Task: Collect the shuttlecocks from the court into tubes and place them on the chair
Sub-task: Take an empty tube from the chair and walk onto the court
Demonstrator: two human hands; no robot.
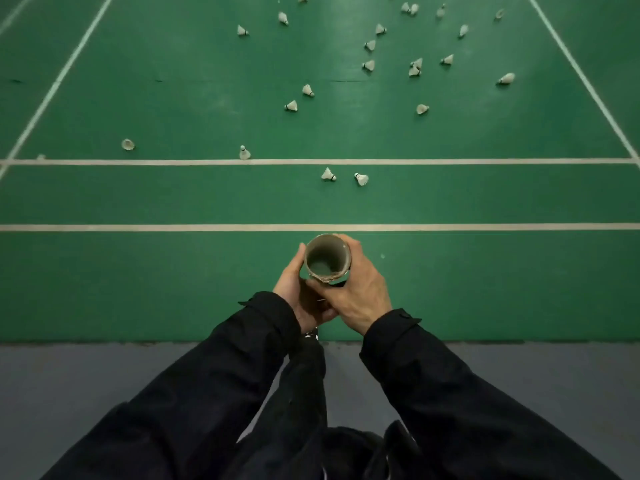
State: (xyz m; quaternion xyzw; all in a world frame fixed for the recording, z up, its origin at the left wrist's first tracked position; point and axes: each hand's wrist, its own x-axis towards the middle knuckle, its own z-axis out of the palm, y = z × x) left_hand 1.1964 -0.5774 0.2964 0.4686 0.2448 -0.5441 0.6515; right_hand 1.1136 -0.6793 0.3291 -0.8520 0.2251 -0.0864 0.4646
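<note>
An open cardboard tube (327, 252) stands upright in front of me, its mouth facing up and its rim torn at the near side. I see nothing but the green floor through it. My left hand (300, 292) grips it from the left and below. My right hand (358, 289) wraps round its right side. Several white shuttlecocks lie scattered on the green court ahead. The nearest two, one shuttlecock (328, 174) and another shuttlecock (361, 179), lie just past the second white line. No chair is in view.
White court lines (138, 227) cross the green floor (173, 271) ahead of me. A grey floor strip (104, 368) runs along the court's near edge under my dark sleeves. More shuttlecocks (415, 65) cluster at the far right, and a lone shuttlecock (127, 144) lies at the left.
</note>
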